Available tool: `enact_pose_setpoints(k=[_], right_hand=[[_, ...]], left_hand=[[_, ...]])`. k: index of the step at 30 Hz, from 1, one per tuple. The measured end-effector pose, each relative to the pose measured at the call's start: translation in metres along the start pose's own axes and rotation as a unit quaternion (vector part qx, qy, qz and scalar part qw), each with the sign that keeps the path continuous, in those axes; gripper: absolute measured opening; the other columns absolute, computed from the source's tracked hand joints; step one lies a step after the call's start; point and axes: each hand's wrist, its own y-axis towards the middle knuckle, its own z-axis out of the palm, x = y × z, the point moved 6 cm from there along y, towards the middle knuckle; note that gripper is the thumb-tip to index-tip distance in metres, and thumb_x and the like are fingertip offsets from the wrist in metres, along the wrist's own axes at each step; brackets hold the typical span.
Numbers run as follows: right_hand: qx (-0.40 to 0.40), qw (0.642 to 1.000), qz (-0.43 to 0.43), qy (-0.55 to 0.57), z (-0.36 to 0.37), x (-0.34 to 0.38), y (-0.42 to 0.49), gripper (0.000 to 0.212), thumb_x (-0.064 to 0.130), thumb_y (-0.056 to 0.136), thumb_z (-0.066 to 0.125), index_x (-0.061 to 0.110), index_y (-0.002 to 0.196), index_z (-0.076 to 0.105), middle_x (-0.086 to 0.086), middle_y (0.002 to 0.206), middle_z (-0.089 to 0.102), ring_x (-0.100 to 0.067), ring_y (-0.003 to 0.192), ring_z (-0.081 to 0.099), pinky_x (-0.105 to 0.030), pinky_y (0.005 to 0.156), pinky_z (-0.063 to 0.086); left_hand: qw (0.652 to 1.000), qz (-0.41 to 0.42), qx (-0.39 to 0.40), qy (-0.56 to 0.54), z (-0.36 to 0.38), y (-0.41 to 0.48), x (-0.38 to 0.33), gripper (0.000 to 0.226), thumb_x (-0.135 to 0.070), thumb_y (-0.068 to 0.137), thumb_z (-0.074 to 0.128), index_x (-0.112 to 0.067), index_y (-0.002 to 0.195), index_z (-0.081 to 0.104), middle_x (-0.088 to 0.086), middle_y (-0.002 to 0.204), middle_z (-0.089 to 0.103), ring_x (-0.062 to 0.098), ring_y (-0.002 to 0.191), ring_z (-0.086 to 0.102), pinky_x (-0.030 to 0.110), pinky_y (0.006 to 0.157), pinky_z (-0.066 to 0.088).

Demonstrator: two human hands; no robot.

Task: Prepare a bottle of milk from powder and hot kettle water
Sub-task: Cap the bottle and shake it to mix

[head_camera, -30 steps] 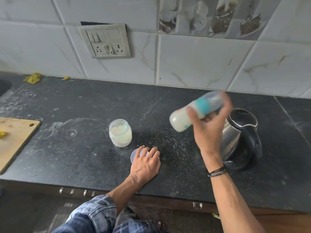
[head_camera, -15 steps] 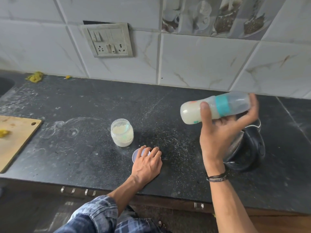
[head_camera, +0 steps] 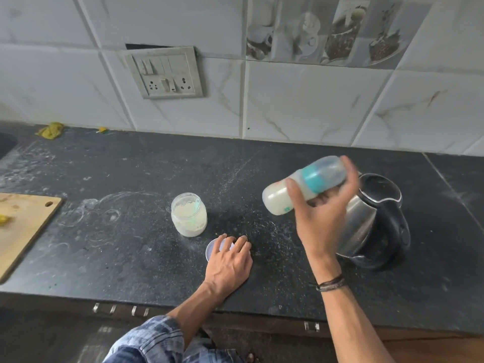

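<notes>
Milky bottle held sideways above the counter
Left to right: open powder jar stands on the counter, left hand lies flat just beside it with relaxed fingers over a small round lid, right hand has its fingers gripping the blurred bottle in front of the steel kettle.

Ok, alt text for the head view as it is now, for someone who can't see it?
The right hand holds a capped baby bottle of milky liquid tilted nearly sideways above the dark countertop, in front of a steel kettle. The left hand rests flat on a small round lid beside an open jar of powder.
</notes>
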Motion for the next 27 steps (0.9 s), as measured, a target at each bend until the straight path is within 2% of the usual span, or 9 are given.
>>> enact_pose_setpoints(k=[2, 4, 7, 8, 13, 17, 22, 26, 27], right_hand=[[-0.062, 0.996, -0.057, 0.026, -0.008, 0.01, -0.001, 0.088, 0.029, 0.088, 0.086, 0.028, 0.151, 0.026, -0.015, 0.144, 0.052, -0.024, 0.116, 0.071, -0.032, 0.087, 0.063], [-0.068, 0.996, -0.059, 0.01, -0.007, 0.005, 0.0, 0.088, 0.029, 0.088, 0.086, 0.028, 0.151, 0.024, -0.021, 0.147, 0.047, -0.03, 0.12, 0.068, -0.039, 0.089, 0.063], [0.059, 0.996, 0.03, -0.058, 0.009, -0.01, 0.0, 0.087, 0.019, 0.083, 0.089, 0.029, 0.148, 0.033, -0.001, 0.133, 0.059, -0.02, 0.105, 0.073, -0.038, 0.086, 0.063], [0.057, 0.996, 0.034, -0.059, 0.007, -0.01, -0.002, 0.087, 0.019, 0.082, 0.09, 0.029, 0.148, 0.034, 0.003, 0.132, 0.06, -0.019, 0.104, 0.073, -0.035, 0.085, 0.063], [-0.087, 0.994, -0.062, 0.003, -0.011, 0.007, -0.004, 0.086, 0.027, 0.089, 0.084, 0.019, 0.151, 0.025, -0.013, 0.141, 0.052, -0.023, 0.113, 0.071, -0.03, 0.086, 0.063], [0.051, 0.997, 0.043, -0.031, 0.006, -0.006, -0.002, 0.085, 0.012, 0.083, 0.087, 0.025, 0.146, 0.032, 0.005, 0.129, 0.06, -0.01, 0.101, 0.073, -0.02, 0.081, 0.059], [-0.103, 0.992, -0.076, -0.01, -0.021, 0.011, 0.007, 0.085, 0.02, 0.09, 0.083, 0.019, 0.15, 0.023, 0.013, 0.132, 0.063, -0.015, 0.111, 0.073, -0.024, 0.083, 0.062], [0.088, 0.99, 0.031, -0.104, 0.001, -0.008, 0.011, 0.086, 0.019, 0.082, 0.089, 0.027, 0.147, 0.032, 0.01, 0.128, 0.058, -0.011, 0.098, 0.072, -0.029, 0.083, 0.062], [0.096, 0.989, 0.03, -0.108, -0.001, -0.007, 0.011, 0.086, 0.021, 0.082, 0.089, 0.031, 0.146, 0.033, 0.008, 0.129, 0.058, -0.013, 0.098, 0.072, -0.029, 0.083, 0.062]], left_hand=[[1.0, -0.003, 0.0, 0.005, -0.001, 0.0, 0.001, 0.019, -0.026, 0.095, 0.054, -0.018, 0.098, 0.07, -0.003, 0.113, 0.071, 0.026, 0.09, 0.065, 0.047, 0.103, 0.044], [1.0, 0.001, 0.001, 0.005, 0.0, 0.0, 0.0, 0.019, -0.026, 0.096, 0.053, -0.018, 0.098, 0.07, -0.003, 0.112, 0.07, 0.026, 0.09, 0.065, 0.047, 0.103, 0.045], [1.0, 0.002, -0.009, -0.001, -0.001, 0.001, 0.001, 0.019, -0.025, 0.096, 0.053, -0.017, 0.099, 0.07, -0.003, 0.112, 0.07, 0.027, 0.089, 0.065, 0.048, 0.102, 0.046], [1.0, 0.002, -0.009, -0.005, 0.0, 0.0, 0.001, 0.019, -0.025, 0.096, 0.054, -0.017, 0.099, 0.071, -0.003, 0.112, 0.07, 0.027, 0.088, 0.065, 0.048, 0.102, 0.046], [1.0, -0.004, -0.005, -0.002, 0.002, 0.0, 0.002, 0.021, -0.027, 0.096, 0.051, -0.018, 0.099, 0.07, -0.004, 0.112, 0.07, 0.025, 0.089, 0.064, 0.048, 0.104, 0.045], [1.0, 0.001, -0.004, -0.004, 0.001, 0.0, 0.001, 0.022, -0.027, 0.096, 0.051, -0.018, 0.099, 0.071, -0.003, 0.113, 0.07, 0.026, 0.09, 0.065, 0.048, 0.103, 0.045], [1.0, -0.001, 0.001, 0.003, 0.0, 0.002, 0.0, 0.017, -0.025, 0.094, 0.056, -0.017, 0.097, 0.071, -0.002, 0.111, 0.07, 0.026, 0.089, 0.066, 0.047, 0.103, 0.045], [1.0, 0.004, 0.002, 0.002, -0.001, 0.0, 0.001, 0.019, -0.025, 0.095, 0.054, -0.017, 0.098, 0.071, -0.002, 0.112, 0.071, 0.026, 0.09, 0.066, 0.048, 0.102, 0.047], [1.0, 0.003, 0.001, -0.001, 0.0, 0.0, 0.001, 0.019, -0.025, 0.095, 0.054, -0.017, 0.098, 0.071, -0.002, 0.112, 0.071, 0.026, 0.09, 0.066, 0.048, 0.102, 0.047]])
